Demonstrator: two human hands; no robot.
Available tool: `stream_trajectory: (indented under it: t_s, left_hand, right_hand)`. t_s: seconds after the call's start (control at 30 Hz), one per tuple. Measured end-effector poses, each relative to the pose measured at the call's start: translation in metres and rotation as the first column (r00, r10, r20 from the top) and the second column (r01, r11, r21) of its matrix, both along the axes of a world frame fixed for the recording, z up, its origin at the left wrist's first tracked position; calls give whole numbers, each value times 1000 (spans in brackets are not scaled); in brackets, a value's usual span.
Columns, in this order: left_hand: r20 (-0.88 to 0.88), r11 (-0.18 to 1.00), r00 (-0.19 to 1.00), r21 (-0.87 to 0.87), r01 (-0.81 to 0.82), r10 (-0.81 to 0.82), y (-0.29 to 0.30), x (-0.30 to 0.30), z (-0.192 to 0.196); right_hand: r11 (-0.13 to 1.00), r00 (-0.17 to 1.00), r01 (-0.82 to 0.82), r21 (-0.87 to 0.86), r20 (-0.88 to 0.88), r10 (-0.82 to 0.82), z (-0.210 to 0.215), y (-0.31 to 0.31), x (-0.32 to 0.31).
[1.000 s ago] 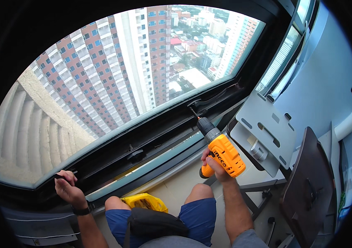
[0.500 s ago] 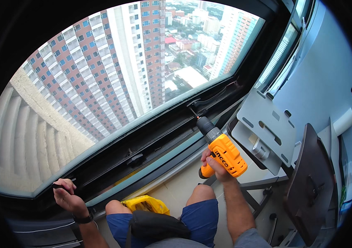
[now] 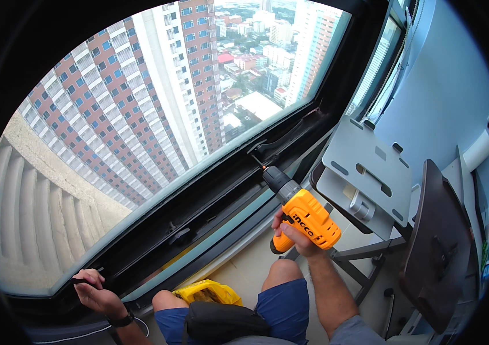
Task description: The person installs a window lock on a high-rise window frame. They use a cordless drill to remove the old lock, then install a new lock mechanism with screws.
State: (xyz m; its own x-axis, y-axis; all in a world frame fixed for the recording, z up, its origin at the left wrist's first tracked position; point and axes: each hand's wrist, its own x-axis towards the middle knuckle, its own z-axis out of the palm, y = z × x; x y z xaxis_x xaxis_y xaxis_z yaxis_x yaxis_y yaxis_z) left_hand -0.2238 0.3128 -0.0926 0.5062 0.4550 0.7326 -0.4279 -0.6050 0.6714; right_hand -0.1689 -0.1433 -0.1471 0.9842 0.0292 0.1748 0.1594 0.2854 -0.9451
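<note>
An orange and black cordless drill (image 3: 312,220) is in my right hand (image 3: 295,231), its fingers wrapped round the grip. The drill slants up and to the left. Its bit (image 3: 258,161) reaches to a black metal fitting (image 3: 264,148) on the lower rail of the window frame (image 3: 221,195); whether the tip sits in a screw is too small to tell. At the frame's lower left corner my left hand (image 3: 96,296) is closed round a black handle-like piece (image 3: 81,281), mostly hidden by the fingers.
Beyond the glass are tall buildings and a curved ledge (image 3: 32,213). A grey laptop stand (image 3: 371,167) stands to the right, near a dark brown board (image 3: 437,247). A yellow plastic bag (image 3: 221,290) lies between my knees, behind a black pouch (image 3: 227,322).
The whole view has shifted slightly. Both hands keep their grips, and the drill bit stays at the same fitting on the rail.
</note>
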Motion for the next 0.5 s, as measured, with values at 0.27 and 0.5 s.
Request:
stream_trajectory:
  t_s: [0.27, 0.5]
  left_hand:
    - [-4, 999, 999, 2, -47, 47, -3, 0, 1]
    - [-17, 999, 999, -17, -47, 47, -4, -1, 3]
  right_hand:
    - [997, 999, 25, -76, 50, -21, -5, 1, 1]
    - [995, 998, 41, -95, 53, -36, -7, 3, 3]
